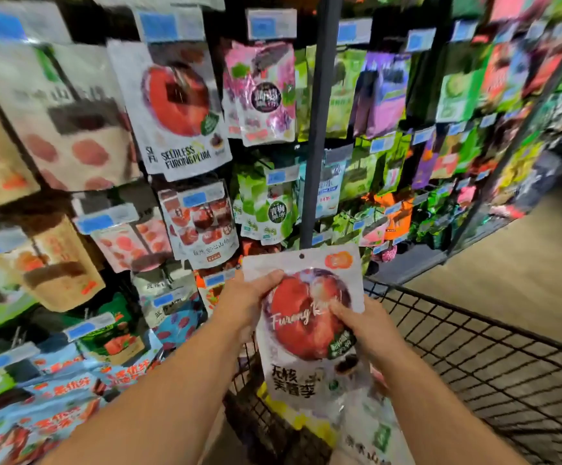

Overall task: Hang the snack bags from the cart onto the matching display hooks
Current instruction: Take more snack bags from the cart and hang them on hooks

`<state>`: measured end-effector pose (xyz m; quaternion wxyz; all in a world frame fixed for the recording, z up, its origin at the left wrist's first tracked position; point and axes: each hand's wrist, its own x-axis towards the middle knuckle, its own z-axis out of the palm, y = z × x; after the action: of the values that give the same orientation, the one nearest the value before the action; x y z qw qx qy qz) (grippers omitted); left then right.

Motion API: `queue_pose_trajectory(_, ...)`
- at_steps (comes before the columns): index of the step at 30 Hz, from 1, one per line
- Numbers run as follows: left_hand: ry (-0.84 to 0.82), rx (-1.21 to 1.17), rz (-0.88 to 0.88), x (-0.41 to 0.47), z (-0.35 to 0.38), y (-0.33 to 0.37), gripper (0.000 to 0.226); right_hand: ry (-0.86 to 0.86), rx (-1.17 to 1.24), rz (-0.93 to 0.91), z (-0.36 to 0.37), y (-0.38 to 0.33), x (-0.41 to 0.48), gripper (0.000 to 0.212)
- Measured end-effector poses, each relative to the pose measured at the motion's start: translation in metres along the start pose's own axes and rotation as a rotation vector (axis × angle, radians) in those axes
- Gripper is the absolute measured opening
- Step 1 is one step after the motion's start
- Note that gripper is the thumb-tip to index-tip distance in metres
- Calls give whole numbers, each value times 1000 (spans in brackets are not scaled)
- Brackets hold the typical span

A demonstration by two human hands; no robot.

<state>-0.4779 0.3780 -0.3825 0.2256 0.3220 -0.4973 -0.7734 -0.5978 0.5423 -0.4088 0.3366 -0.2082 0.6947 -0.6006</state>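
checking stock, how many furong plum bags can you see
2. One held bag sits in the left hand and right hand over the cart; one hanging bag is upper left. More may hide behind it.

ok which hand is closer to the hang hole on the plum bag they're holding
Left. The left hand grips the plum bag at its upper left edge, just below the hang hole; the right hand holds lower down its right side.

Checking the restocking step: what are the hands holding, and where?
A plum snack bag: the left hand grips its left edge, the right hand its right edge, slightly lower.
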Motion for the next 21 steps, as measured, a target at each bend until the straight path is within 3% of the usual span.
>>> queue_pose_trajectory(2,4,-40,41,-2,2,33,13,-29,-5,-74,8,-23,6,34)
queue_pose_trajectory(4,27,-73,74,-7,-1,64,27,-54,7,-132,18,-45,12,39)
queue_pose_trajectory(6,64,-114,128,-12,-6,90,37,-78,22,-183,30,-68,19,31)
queue_pose_trajectory(10,150,-182,227,-11,-24,130,17,-116,-17,-290,62,-110,34,31)
queue_pose_trajectory(13,181,-212,305,-3,-38,158,11,-95,-70,-376,86,-143,51,10)
queue_pose_trajectory(16,175,-244,363,7,-50,187,11,-59,-66,-410,109,-181,71,9)
queue_pose_trajectory(19,158,-247,399,22,-64,221,10,-91,-25,-462,131,-210,97,39)
queue_pose_trajectory(21,170,-260,416,34,-76,243,13,-129,-21,-469,148,-226,110,46)
